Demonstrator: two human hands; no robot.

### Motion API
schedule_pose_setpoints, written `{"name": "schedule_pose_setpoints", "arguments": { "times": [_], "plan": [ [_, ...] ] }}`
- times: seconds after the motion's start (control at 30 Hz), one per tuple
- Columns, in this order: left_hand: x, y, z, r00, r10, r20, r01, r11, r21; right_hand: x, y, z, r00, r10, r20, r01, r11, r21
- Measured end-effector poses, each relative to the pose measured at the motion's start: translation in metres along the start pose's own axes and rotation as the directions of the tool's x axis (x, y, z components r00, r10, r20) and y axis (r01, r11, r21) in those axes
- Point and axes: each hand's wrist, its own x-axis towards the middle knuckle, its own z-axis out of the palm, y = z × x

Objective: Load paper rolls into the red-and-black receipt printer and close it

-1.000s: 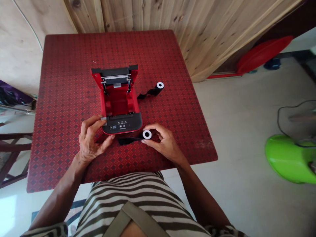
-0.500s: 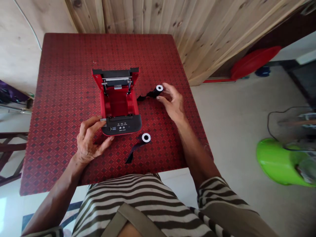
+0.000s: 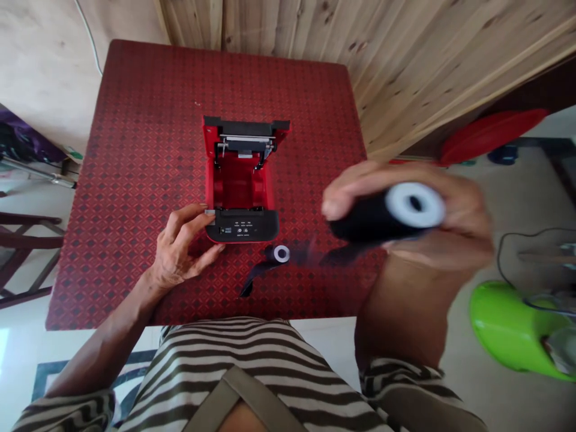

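A red and black label printer (image 3: 245, 225) stands on the table with its lid (image 3: 245, 129) raised, showing a bare red inner bay. My left hand (image 3: 177, 243) grips its front left corner, fingers on the top by a grey tab and thumb against the front edge. Raised close to the camera, my right hand (image 3: 463, 210) is closed around a black ribbon roll (image 3: 364, 217) with a white core end; a loose strip trails from it, blurred. Another black ribbon roll (image 3: 281, 254) lies in front of the printer, its loose tail toward the table's front edge.
The red patterned table (image 3: 148, 150) stands against a wooden plank wall (image 3: 288, 30). On the floor at right are a green bucket (image 3: 499, 324), a cable and a red round object (image 3: 495, 135). A dark wooden chair (image 3: 27, 246) is at left.
My right hand has closed on the far ribbon roll and lifted it off the table, up and to the right toward the camera. My left hand stays on the printer; the view has shifted slightly.
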Motion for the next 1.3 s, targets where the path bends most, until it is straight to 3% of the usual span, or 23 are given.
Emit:
{"name": "schedule_pose_setpoints", "arguments": {
  "times": [0.07,0.27,0.37,0.57,0.63,0.73,0.97,1.17,1.3],
  "plan": [
    [-0.001,0.0,0.0,1.0,-0.011,0.007,0.011,1.0,0.004,0.017,-0.016,0.02,0.981,0.009,0.192,0.021,0.987,-0.157],
    [-0.003,0.0,0.0,0.999,-0.042,0.025,0.041,0.999,0.015,0.056,0.009,0.094,0.974,0.059,0.218,0.106,0.735,-0.669],
    [-0.003,0.0,0.0,0.999,-0.043,0.026,0.042,0.999,0.02,0.062,0.02,0.108,0.967,0.092,0.24,0.132,0.622,-0.771],
    [-0.002,0.0,0.0,1.0,-0.017,0.027,0.017,1.0,0.0,0.082,0.025,0.115,0.92,0.25,0.301,0.117,0.558,-0.822],
    [-0.001,0.0,0.0,1.0,-0.007,0.026,0.007,1.0,-0.004,0.087,0.027,0.115,0.895,0.317,0.312,0.085,0.566,-0.82],
    [-0.001,0.0,0.0,1.0,-0.009,0.026,0.009,1.0,-0.006,0.09,0.032,0.115,0.894,0.327,0.307,0.047,0.613,-0.789],
    [-0.004,0.0,0.0,0.998,-0.045,0.04,0.045,0.999,0.0,0.086,0.042,0.113,0.916,0.25,0.314,0.051,0.704,-0.708],
    [-0.003,-0.001,0.001,0.998,-0.05,0.033,0.049,0.998,0.026,0.067,0.023,0.088,0.913,0.11,0.393,0.082,0.893,-0.442],
    [-0.002,-0.001,0.0,0.999,-0.043,0.019,0.043,0.999,0.0,0.047,0.018,0.085,0.915,0.061,0.398,0.095,0.928,-0.361]
  ]
}}
